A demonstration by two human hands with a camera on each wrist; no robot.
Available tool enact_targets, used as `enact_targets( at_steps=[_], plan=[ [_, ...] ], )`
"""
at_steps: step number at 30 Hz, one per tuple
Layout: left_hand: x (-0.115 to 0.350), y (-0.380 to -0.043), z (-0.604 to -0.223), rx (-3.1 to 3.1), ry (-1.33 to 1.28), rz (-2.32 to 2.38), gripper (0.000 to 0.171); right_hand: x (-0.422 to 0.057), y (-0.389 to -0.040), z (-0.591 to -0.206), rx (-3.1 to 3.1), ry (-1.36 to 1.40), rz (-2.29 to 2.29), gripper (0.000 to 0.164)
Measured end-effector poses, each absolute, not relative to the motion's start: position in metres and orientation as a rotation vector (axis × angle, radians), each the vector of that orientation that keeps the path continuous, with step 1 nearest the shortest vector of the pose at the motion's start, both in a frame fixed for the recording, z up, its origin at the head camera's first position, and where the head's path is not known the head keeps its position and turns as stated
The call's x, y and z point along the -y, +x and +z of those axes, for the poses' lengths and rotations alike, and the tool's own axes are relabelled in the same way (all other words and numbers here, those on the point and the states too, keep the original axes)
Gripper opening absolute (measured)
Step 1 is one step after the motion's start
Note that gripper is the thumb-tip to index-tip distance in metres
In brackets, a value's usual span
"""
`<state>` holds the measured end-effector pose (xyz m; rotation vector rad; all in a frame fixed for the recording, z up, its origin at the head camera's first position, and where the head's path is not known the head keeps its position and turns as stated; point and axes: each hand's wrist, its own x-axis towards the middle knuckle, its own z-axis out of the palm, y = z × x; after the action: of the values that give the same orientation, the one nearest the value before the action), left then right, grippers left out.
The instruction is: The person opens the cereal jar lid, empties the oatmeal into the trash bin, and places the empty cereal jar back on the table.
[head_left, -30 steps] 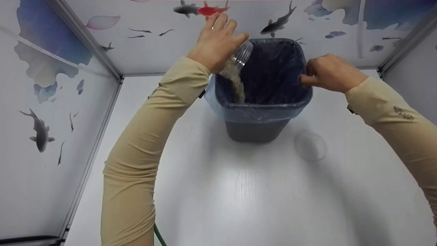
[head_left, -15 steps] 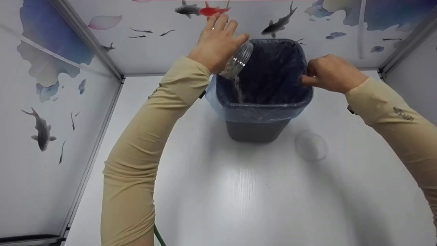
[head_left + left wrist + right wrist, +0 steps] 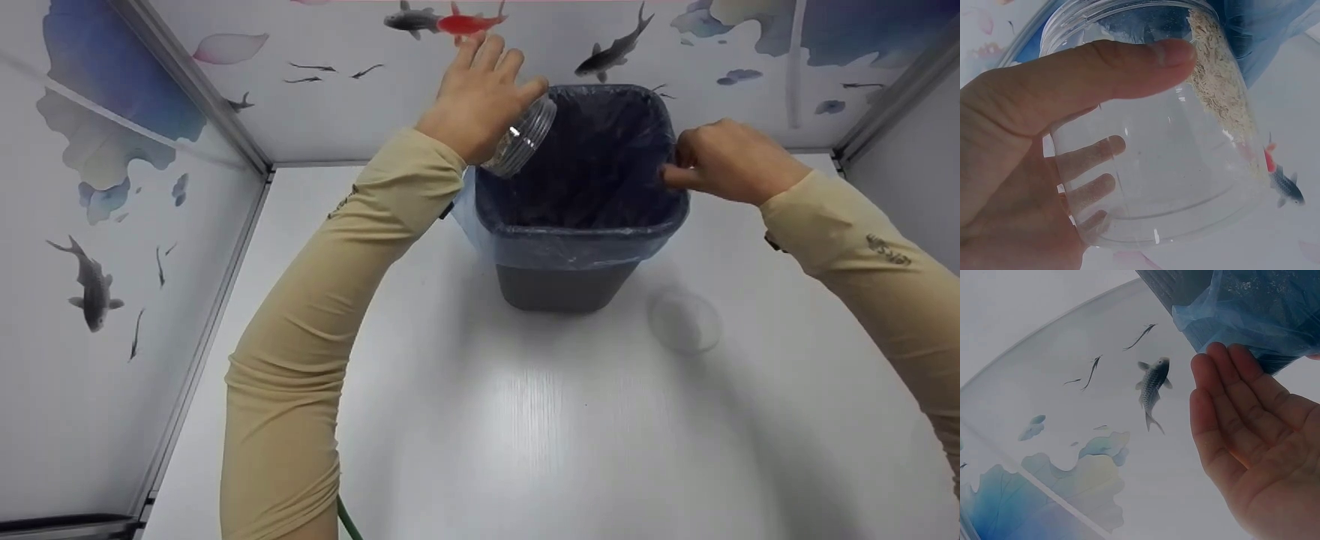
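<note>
My left hand [image 3: 480, 101] grips a clear plastic jar [image 3: 529, 139], tipped mouth-down over the left side of a dark grey trash bin [image 3: 555, 291]. A blue bag [image 3: 585, 253] lines the bin and folds over its rim. In the left wrist view, pale dry flakes [image 3: 1221, 84] lie along one wall of the jar [image 3: 1151, 163], and the thumb crosses its near side. My right hand [image 3: 739, 161] pinches the bin's right rim, thumb inside and fingers outside. The right wrist view shows those fingers against the bagged outer wall.
A clear round lid [image 3: 684, 321] lies on the white table [image 3: 540, 427] right of the bin's base. White panels [image 3: 337, 112] printed with fish stand behind and at both sides. A green cord [image 3: 347, 517] shows beside the left sleeve.
The stream of flakes falling from the jar thinned and is no longer seen. Fewer flakes show in the jar. My left hand shifts only slightly; my right hand stays at the rim.
</note>
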<state>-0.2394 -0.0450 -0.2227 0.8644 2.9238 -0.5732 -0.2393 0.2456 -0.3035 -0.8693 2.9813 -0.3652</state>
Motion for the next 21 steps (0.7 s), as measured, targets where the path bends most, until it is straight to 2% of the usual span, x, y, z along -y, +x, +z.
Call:
enact_targets(
  at_steps=[21],
  plan=[
    [0.0445,-0.2355,-0.2226,-2.927,0.856,-0.592,0.072,-0.2449,-0.238,-0.3025,-2.982,-0.871,-0.357,0.028]
  ],
)
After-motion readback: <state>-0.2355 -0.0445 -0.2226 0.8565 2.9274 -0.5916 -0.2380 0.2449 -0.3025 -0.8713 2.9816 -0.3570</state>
